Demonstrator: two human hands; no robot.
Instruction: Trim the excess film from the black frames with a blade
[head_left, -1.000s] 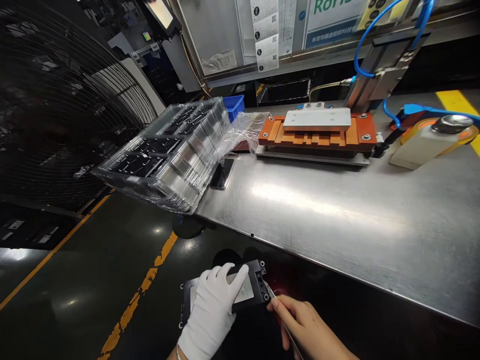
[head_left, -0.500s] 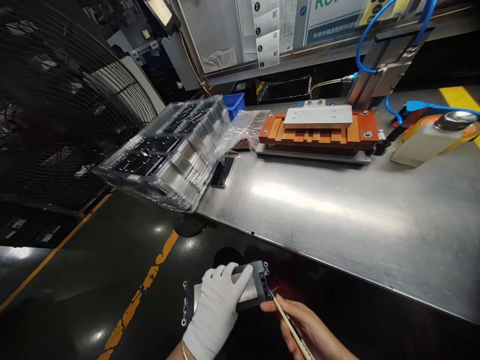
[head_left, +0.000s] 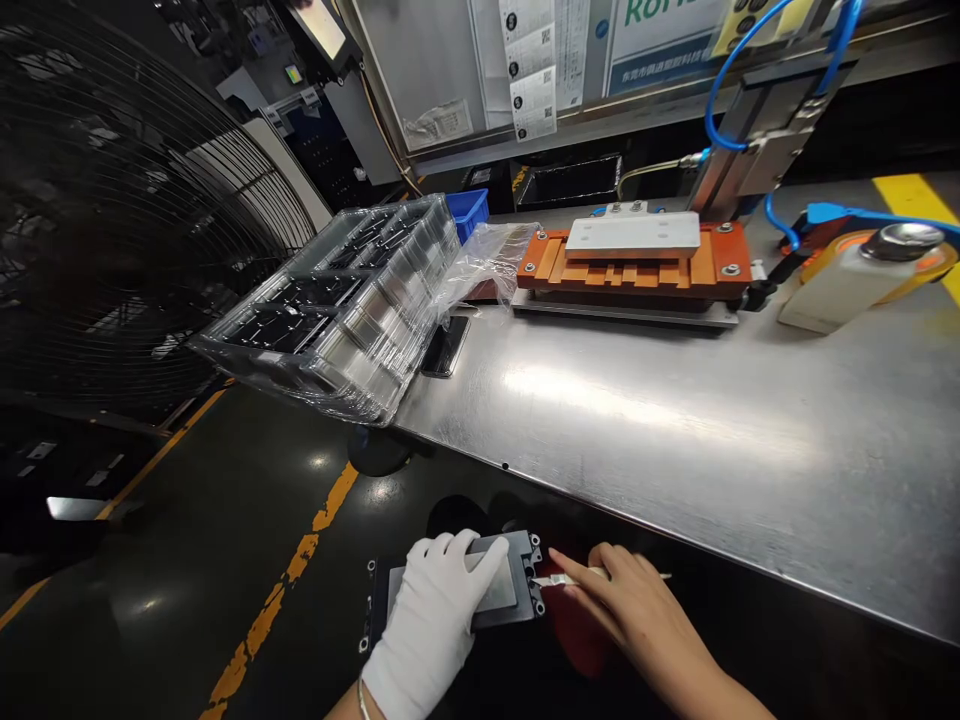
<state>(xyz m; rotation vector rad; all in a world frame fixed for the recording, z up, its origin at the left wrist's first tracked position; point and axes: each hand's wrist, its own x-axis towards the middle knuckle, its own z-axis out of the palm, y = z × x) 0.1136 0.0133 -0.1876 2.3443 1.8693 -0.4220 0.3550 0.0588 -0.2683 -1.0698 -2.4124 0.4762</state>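
My left hand point(head_left: 439, 610), in a white glove, grips a flat black plastic part point(head_left: 521, 560) with a grey metal plate set in its face and ring-shaped lugs at its ends. The thumb lies across the plate, and the fingers curl over the far edge. My bare right hand point(head_left: 637, 600) pinches a slim, pale-handled craft knife point(head_left: 559, 579). Its tip is at the part's right end, between two lugs; whether it touches is too small to tell. Both hands are in front of the bench's near edge, with the part held above the dark floor.
On the metal bench point(head_left: 637, 440) stand an orange fixture point(head_left: 630, 275) with a white top block, a plastic bottle point(head_left: 847, 285) and a phone point(head_left: 446, 345). Film-wrapped clear trays point(head_left: 360, 330) of black parts overhang its left end. A large fan point(head_left: 135, 220) stands at left.
My right hand has turned the craft knife from a steep slant to nearly level, its tip still by the part's right end. The left hand keeps its hold, and the part has shifted slightly.
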